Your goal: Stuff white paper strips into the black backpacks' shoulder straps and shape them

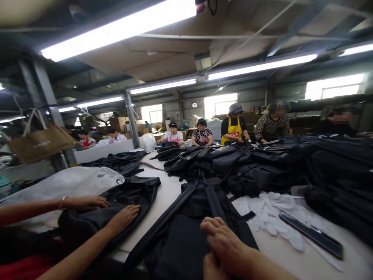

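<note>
A black backpack (186, 233) lies flat on the white table (166, 194) in front of me, its straps (210, 198) running away from me. My right hand (227, 245) rests on its near end, fingers pressed together and curled onto the fabric. Only a small part of my left hand (212, 269) shows at the bottom edge under the right one, with its fingers hidden. To my left, a co-worker's two hands (122, 217) press flat on another black bag (116, 210).
A large heap of black bags (262, 163) covers the table's middle and right. White gloves (268, 214) and a long dark flat tool (311, 233) lie right of my bag. A white plastic sheet (67, 182) lies at the left. Several workers sit at the far end.
</note>
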Tool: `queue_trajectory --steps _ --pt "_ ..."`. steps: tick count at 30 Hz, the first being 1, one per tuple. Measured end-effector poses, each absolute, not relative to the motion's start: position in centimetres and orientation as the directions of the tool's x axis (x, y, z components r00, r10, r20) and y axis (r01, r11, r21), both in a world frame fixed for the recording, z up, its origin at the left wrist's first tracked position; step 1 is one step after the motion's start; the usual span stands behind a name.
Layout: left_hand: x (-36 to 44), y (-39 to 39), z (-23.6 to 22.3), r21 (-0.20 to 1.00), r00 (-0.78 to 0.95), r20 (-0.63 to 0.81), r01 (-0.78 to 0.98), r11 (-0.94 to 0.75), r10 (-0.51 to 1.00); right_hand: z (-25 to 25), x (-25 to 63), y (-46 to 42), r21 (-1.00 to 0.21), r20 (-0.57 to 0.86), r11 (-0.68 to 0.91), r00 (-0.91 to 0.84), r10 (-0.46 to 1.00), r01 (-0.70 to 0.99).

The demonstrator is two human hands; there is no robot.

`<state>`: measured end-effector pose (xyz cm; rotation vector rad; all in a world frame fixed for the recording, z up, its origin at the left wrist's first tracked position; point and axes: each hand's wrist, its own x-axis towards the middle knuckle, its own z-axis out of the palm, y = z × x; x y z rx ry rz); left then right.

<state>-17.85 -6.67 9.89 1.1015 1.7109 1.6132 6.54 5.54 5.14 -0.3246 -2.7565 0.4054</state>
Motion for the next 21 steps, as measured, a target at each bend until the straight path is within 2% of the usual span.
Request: queue_trajectory --steps 3,5,7,9,11,15,19,21 --pt "-7.4 -4.5 5.1 0.988 -0.447 0.059 0.153 0.011 0.893 4.0 7.4 5.9 -0.524 0.397 0.794 -0.736 0.548 0.309" --pt "-2.7 -3.4 2.1 0.995 -0.432 0.005 0.096 0.041 0.902 3.6 8.6 6.0 -0.656 0.356 0.641 -0.586 0.728 0.399" --pt "-0.3 -2.8 0.2 0.996 -0.393 -0.039 0.053 0.065 0.919 3.5 9.7 5.8 -0.714 0.248 0.525 -0.533 0.809 0.464" --pt "0.2 -2.4 -0.5 0.995 -0.374 -0.072 0.032 0.090 0.925 3.5 10.4 5.3 -0.710 0.153 0.478 -0.549 0.822 0.518" --pt "-0.2 -2.2 -0.2 0.994 -0.361 -0.084 0.035 0.104 0.929 3.5 10.6 4.7 -0.656 0.111 0.481 -0.556 0.824 0.581" --pt "-1.5 -2.3 1.2 0.990 -0.273 -0.026 0.129 0.064 0.962 2.9 10.0 4.3 -0.533 0.089 0.489 -0.530 0.844 0.690" --pt "-3.2 -2.0 1.2 0.986 -0.169 -0.098 0.119 0.119 0.981 2.2 9.8 4.7 -0.528 0.085 0.503 -0.547 0.833 0.684" --pt "-3.6 -1.5 0.6 0.974 -0.203 -0.112 0.170 0.148 0.973 2.1 9.8 4.8 -0.525 0.089 0.503 -0.543 0.835 0.687"
